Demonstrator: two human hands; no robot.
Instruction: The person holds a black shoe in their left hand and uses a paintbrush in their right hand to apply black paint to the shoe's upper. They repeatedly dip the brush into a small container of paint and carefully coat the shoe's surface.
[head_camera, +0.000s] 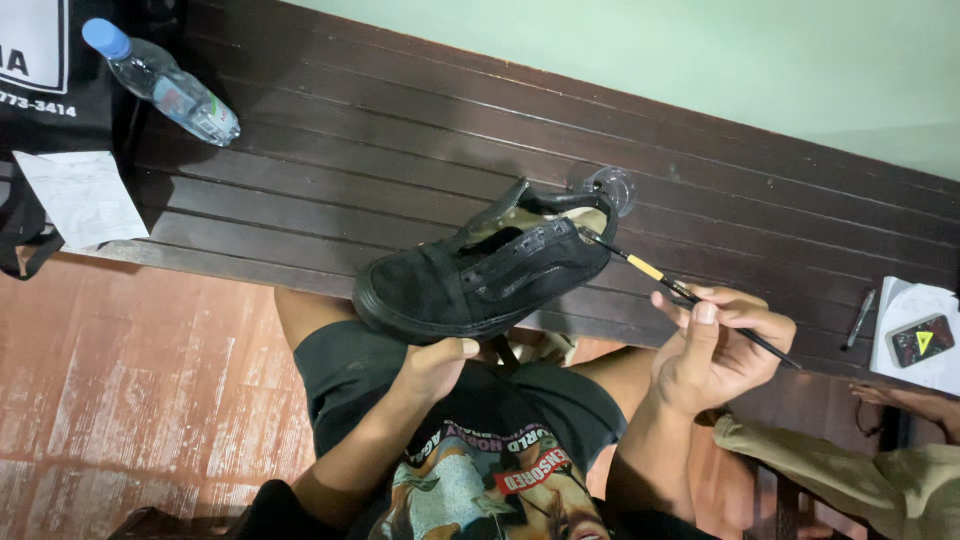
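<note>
Holding one black suede shoe (487, 277) from beneath, the left hand (437, 366) cups its rubber sole above a dark slatted wooden bench (330, 170).
The right hand (712, 352) pinches one thin black brush (688, 295) with an orange band, bristles touching the shoe's collar. One clear plastic bottle (163, 84) with a blue cap lies near the bench's far left end; one sheet of white paper (80, 197) rests at its left corner.

Single head view, steep downward, close over lap and dark slatted bench (420, 150); image appears inverted.
</note>
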